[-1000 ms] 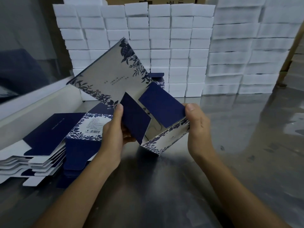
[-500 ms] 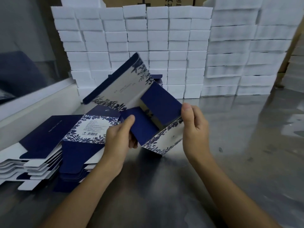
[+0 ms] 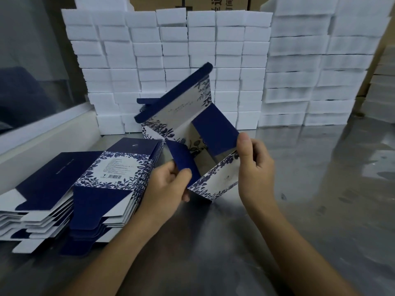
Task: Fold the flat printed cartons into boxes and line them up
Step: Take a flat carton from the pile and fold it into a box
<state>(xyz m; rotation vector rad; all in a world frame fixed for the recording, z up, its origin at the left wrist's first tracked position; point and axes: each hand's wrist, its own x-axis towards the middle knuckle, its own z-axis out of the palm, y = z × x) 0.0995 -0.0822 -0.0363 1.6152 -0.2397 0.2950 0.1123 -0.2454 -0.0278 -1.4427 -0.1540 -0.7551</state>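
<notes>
A half-formed carton (image 3: 181,118) in white with dark blue flower print stands tilted above the steel table, its end open toward me. My left hand (image 3: 168,186) pinches the left blue end flap, bent inward. My right hand (image 3: 254,167) grips the right edge where the other blue flap (image 3: 215,129) and the printed bottom flap (image 3: 215,182) meet. A stack of flat printed cartons (image 3: 115,180) lies at the left. One folded box (image 3: 147,103) stands partly hidden behind the held carton.
The steel table (image 3: 310,189) stretches to the right and toward me. White foam blocks (image 3: 192,50) are piled in a wall along the back, taller at the right. A white ledge (image 3: 42,129) and glass pane border the left side.
The carton's long printed panel has swung down and back, closing the body into a tube. My left hand has bent the left blue flap inward; my right hand shifted up the right edge.
</notes>
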